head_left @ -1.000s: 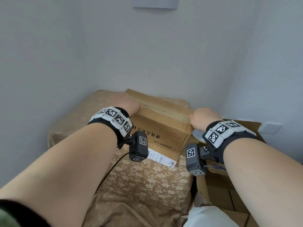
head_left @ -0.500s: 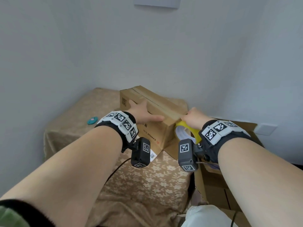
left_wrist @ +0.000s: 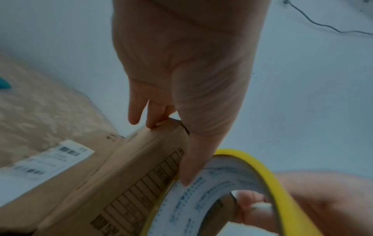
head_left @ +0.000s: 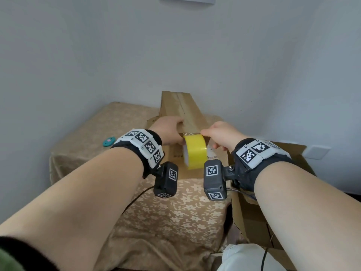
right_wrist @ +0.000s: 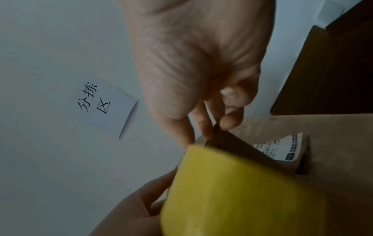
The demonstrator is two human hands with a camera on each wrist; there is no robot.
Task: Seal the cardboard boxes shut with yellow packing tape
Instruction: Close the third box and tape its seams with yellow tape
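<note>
A long brown cardboard box point(head_left: 187, 110) lies on the cloth-covered table point(head_left: 117, 133), its flaps down and its top seam running away from me. My left hand point(head_left: 170, 130) rests on the box's near left corner. In the left wrist view its fingers point(left_wrist: 155, 121) lie on the top edge of the box point(left_wrist: 121, 167) and its thumb touches the side of the yellow tape roll point(left_wrist: 201, 199). My right hand point(head_left: 218, 133) holds the tape roll point(head_left: 195, 153) against the box's near end, one finger through the core. Its thumb and forefinger point(right_wrist: 201, 127) pinch at the top edge.
A small teal object point(head_left: 109, 141) lies on the table at the left. An open cardboard box point(head_left: 254, 218) stands lower down on the right, beside the table. Walls close the corner behind, with a paper note point(right_wrist: 105, 105) and a wall socket point(head_left: 317, 152).
The box has been turned from broadside to pointing away from me. The yellow roll has come up in my right hand to the box's near end, and both hands have moved to that end.
</note>
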